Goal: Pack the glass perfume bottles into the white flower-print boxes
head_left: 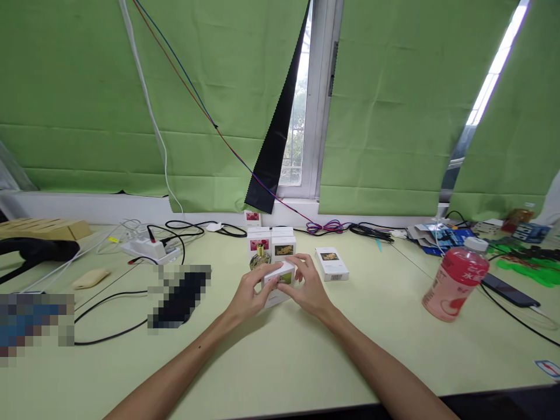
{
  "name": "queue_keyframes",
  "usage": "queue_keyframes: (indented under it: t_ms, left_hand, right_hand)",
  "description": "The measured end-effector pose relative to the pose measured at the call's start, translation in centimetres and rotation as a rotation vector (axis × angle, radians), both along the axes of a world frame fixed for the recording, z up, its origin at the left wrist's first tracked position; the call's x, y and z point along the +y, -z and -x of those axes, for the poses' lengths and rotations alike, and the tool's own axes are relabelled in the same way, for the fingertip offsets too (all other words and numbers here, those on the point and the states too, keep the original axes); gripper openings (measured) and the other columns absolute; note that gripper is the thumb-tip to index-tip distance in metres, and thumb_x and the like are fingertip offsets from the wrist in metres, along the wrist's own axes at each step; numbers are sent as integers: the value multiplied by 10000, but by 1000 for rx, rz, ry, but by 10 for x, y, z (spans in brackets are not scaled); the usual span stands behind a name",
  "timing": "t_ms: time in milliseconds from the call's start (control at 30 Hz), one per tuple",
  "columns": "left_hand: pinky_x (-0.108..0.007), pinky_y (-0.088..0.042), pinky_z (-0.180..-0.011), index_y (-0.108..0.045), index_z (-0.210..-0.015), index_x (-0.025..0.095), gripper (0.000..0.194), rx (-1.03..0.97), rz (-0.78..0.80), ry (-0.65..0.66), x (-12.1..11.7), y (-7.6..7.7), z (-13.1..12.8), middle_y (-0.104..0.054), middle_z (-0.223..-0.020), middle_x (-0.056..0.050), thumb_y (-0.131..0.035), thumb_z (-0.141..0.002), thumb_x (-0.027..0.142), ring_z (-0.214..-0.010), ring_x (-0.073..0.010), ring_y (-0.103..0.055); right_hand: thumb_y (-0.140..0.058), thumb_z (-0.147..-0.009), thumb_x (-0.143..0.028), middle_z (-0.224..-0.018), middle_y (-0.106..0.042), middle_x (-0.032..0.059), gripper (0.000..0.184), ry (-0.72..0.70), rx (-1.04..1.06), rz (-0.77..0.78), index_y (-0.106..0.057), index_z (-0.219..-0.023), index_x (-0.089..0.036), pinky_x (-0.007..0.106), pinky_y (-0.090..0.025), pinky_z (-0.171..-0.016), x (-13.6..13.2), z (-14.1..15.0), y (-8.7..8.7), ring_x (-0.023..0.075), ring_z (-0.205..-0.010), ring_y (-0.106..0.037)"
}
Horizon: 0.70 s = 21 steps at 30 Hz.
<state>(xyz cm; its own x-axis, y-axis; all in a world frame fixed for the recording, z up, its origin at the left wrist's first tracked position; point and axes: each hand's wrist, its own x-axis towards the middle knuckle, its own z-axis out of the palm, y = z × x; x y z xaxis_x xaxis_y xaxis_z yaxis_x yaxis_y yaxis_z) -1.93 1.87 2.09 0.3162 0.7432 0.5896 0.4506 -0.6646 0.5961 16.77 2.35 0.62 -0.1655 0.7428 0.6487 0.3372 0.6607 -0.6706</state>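
Note:
My left hand and my right hand grip a small white box with a green picture on its front, one hand at either side. The fingers cover much of its upper part. Just behind it stands a round glass bottle with a gold cap, partly hidden by my left hand. Behind the bottle are a white box with a pink flower picture and a white box with a yellow flower picture. To the right of my right hand, another white box lies flat on the table.
A pink drink bottle stands at the right, near a phone. Black cables run along the back edge below the green blinds. A white power strip and a beige soap-like object are at the left.

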Motion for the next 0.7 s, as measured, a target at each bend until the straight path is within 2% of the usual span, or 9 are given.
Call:
queue_keyframes:
  t_ms: [100, 367, 533, 700]
  left_hand:
    - [-327, -534, -874, -659, -1251, 218, 352, -2, 14, 11, 1, 1, 1, -686, -1183, -84, -487, -976, 355, -1072, -222, -638]
    - [-350, -486, -957, -669, -1236, 260, 315, 40, -84, -11, 4, 3, 1, -638, -1182, -72, -492, -981, 315, -1112, -213, -594]
    - [-349, -491, -962, -693, -1156, 250, 273, 24, -171, -98, 5, 1, -1, -609, -1150, -72, -504, -973, 324, -1113, -213, -591]
    - [-366, -517, -921, -659, -1070, 209, 258, -73, -205, -277, 16, 4, 7, -609, -1092, -80, -461, -983, 350, -1050, -216, -610]
  right_hand:
    - [-767, -774, -264, -1229, -521, 78, 590, -56, -37, 37, -548, -1322, -259, 313, -526, -668, 5, -1, 6, 104, -658, -506]
    - [-738, -803, -204, -1170, -582, 52, 583, -68, -40, 35, -525, -1340, -279, 301, -530, -648, 13, -1, 17, 96, -610, -506]
    - [-709, -829, -181, -1119, -571, 49, 526, -85, -46, 21, -542, -1318, -281, 301, -546, -660, 14, 0, 14, 108, -635, -547]
    - [-708, -814, -132, -1120, -566, 53, 540, -39, -48, 7, -540, -1310, -263, 302, -550, -666, 19, -1, 15, 109, -629, -548]
